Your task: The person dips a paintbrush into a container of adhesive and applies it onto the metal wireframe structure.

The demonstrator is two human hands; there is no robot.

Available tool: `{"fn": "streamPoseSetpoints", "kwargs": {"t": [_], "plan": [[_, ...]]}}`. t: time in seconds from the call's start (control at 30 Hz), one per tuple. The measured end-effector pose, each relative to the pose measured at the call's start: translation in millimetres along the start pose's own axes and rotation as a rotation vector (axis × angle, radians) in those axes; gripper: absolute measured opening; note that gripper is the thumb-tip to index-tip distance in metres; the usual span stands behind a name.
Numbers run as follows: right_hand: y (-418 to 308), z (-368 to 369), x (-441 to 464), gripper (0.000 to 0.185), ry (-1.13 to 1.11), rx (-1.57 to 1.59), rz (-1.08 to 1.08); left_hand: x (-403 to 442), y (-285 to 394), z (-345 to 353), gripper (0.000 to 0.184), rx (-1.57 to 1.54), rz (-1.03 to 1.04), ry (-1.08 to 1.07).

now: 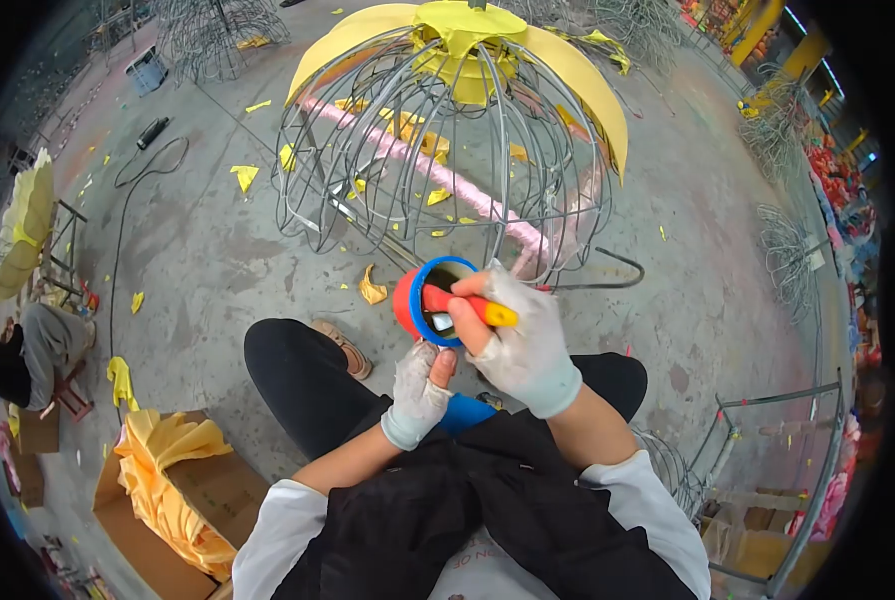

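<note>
Between my knees, a red cup with a blue rim [416, 312] is tipped so its opening faces me. My left hand [419, 392], in a white glove with the thumb tip bare, is closed on its lower side. A brush [500, 314] with a red and yellow handle is pinched in my right hand [523, 345], also gloved in white. Its lower end reaches inside the cup, and the contents there are mostly hidden. Just beyond my hands stands a domed wire frame [502, 130] with yellow fabric [587, 85] on its top and a pink-wrapped bar [447, 182] through it.
At lower left, a cardboard box [127, 520] holds folded orange-yellow fabric [172, 470]. Yellow scraps [245, 177] and a black cable [122, 250] lie on the concrete floor. A metal frame [832, 440] stands at right. Another person's leg [52, 345] shows at far left.
</note>
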State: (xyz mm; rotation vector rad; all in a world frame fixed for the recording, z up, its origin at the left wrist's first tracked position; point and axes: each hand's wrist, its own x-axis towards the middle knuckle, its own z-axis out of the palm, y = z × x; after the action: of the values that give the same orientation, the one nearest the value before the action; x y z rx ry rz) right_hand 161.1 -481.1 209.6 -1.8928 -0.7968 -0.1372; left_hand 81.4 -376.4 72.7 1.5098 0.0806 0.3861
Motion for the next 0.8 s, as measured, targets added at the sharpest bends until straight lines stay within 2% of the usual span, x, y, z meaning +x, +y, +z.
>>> {"fn": "streamPoseSetpoints", "kwargs": {"t": [0.1, 0.27, 0.4, 0.6, 0.73, 0.8], "plan": [[-7.9, -7.1, -0.9, 0.012, 0.04, 0.012, 0.0, 0.8, 4.0, 0.5, 0.026, -0.014, 0.002, -0.019], [-1.8, 2.4, 4.2, 0.011, -0.016, 0.006, 0.009, 1.8, 5.7, -1.6, 0.026, 0.111, 0.125, -0.028], [3.7, 3.8, -4.6, 0.01, 0.063, 0.146, 0.057, 3.7, -4.9, -7.4, 0.026, 0.154, 0.162, -0.045], [7.6, 0.1, -17.4, 0.011, 0.164, 0.123, 0.0, 2.3, -1.4, -8.8, 0.021, 0.083, 0.023, -0.013], [-0.7, -6.6, -22.6, 0.011, 0.284, 0.612, 0.467, 3.3, -2.7, -12.8, 0.021, 0.053, -0.039, -0.037], [-5.4, -17.8, -22.5, 0.012, 0.245, 0.66, 0.516, 4.0, -1.1, -16.5, 0.022, 0.032, -0.045, -0.032]]}}
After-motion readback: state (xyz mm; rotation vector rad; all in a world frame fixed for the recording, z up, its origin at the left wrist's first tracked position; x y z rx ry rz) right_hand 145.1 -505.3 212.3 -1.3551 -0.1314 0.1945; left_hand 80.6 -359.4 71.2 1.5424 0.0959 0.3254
